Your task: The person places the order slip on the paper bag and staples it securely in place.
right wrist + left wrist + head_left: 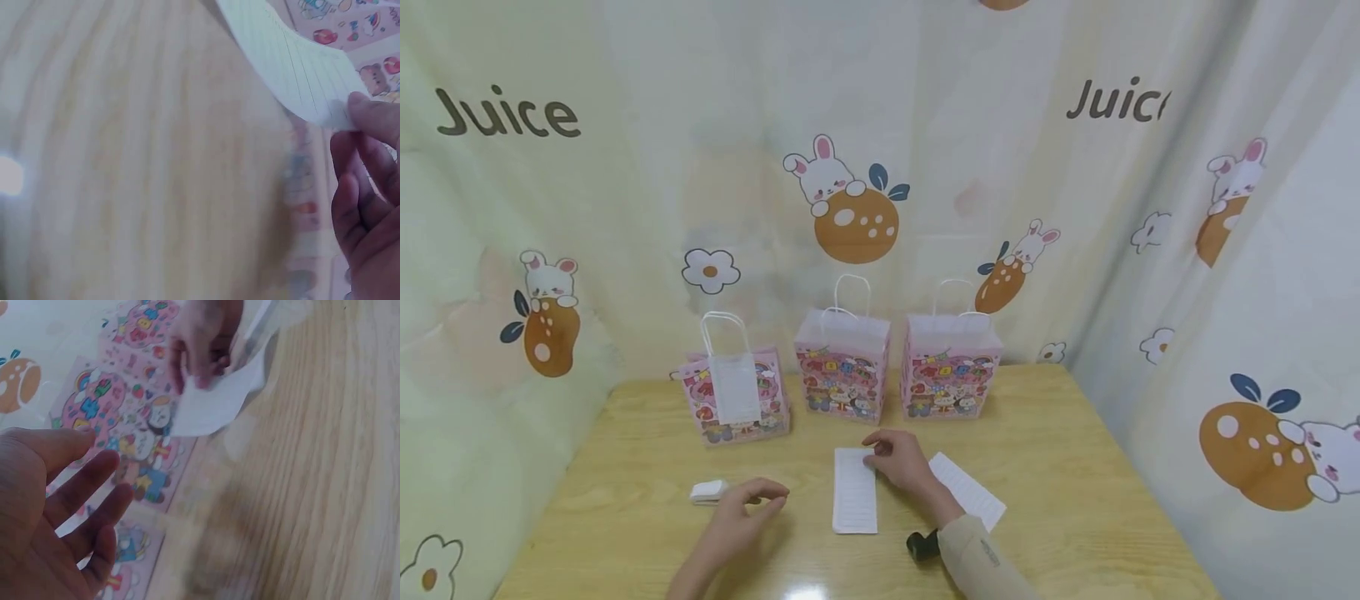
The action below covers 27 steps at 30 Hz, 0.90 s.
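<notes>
My right hand (904, 462) pinches the top corner of a white lined paper strip (854, 493) between thumb and fingers. In the right wrist view that paper strip (300, 69) bends upward from the pinched end. Its plain back shows in the left wrist view, below the right hand (203, 337). To the left, my left hand (741, 517) hovers over the table, holding nothing, its fingers loosely bent and apart from the thumb. Close beside it lies a small white folded item (708, 492). Another lined paper strip (973, 493) lies partly behind my right forearm.
Along the back of the table (1060, 467) stand a left pink gift bag (771, 400) with a white strip (735, 392) on its front, a middle gift bag (842, 379) and a right gift bag (951, 379). A black object (922, 546) sits by the right sleeve. Printed curtains (925, 100) surround the table.
</notes>
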Available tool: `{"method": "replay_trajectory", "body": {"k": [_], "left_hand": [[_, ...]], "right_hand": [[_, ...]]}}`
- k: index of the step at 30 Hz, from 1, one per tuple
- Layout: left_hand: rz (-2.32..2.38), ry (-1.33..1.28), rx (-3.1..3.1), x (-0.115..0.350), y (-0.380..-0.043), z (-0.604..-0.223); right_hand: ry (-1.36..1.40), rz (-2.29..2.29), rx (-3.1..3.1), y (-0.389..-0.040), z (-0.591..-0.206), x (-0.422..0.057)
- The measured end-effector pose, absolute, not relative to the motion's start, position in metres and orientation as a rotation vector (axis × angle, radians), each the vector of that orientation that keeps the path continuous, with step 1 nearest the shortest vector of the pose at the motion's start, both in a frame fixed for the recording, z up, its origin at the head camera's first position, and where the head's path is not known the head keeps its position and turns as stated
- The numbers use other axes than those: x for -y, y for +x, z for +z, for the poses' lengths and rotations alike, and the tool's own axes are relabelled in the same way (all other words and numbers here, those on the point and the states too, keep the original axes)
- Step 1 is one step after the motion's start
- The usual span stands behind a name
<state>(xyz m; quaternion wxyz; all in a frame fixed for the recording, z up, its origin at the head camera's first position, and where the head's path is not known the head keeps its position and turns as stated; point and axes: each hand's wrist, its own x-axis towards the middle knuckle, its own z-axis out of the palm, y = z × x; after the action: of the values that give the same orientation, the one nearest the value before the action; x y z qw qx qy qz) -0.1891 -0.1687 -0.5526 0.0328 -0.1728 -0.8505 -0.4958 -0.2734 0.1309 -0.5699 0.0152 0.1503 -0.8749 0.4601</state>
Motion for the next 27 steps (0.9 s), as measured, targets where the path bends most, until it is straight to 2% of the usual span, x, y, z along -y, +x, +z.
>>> {"method": "replay_trajectory", "body": {"k": [14,22,27], "left_hand": [[-1.647,-0.631,2.650,0.143,-0.196,-0.564],[-1.622,-0.578,2.636,0.141,-0.209,-0.557],[-1.604,-0.534,2.622,0.140,-0.216,-0.549]], "right_hand": [[0.636,1.515,2.420,-0.270,-0.527,-0.119],[0.721,1.491,2.270,-0.281,-0.494,-0.119],[0.680,1.448,2.304,-0.289,-0.479,-0.119]]}}
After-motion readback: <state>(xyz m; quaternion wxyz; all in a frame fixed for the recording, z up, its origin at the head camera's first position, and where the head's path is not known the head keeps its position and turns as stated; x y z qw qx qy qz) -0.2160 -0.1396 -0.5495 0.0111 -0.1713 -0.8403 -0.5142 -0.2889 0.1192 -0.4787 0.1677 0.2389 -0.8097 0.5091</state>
